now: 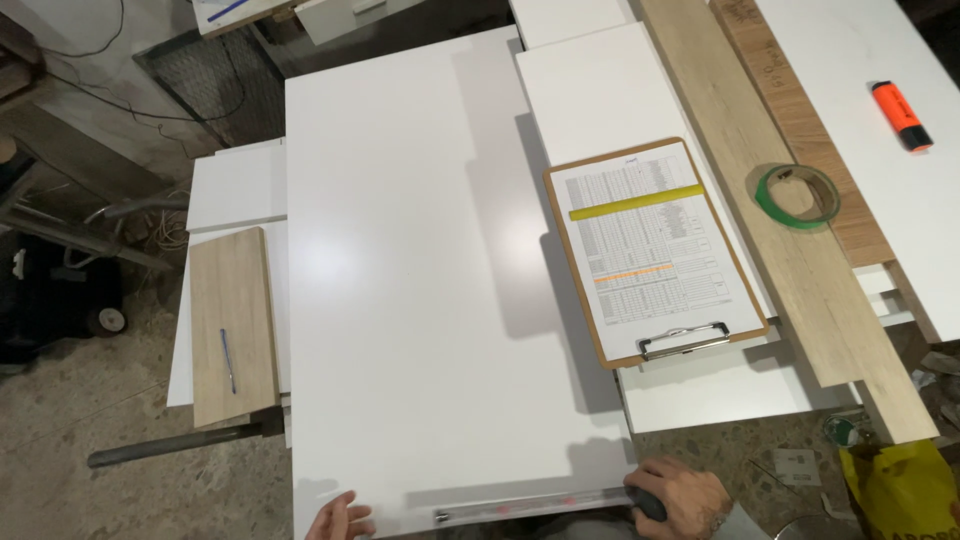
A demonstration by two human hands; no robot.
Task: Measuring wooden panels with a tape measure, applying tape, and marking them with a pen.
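Stretching along the near edge of the big white panel [420, 270], a tape measure blade [520, 505] is lying flat. The right hand [685, 500] is clenching the dark tape case [648, 503] at the panel's corner, while the left hand [340, 520] is pressing open-fingered, holding nothing. The panel is looking stiff, smooth, likely heavy and slippery; gripping its long edges seems safest.

Bare white panel [420, 280] ahead; clipboard [655, 250] along its right edge.
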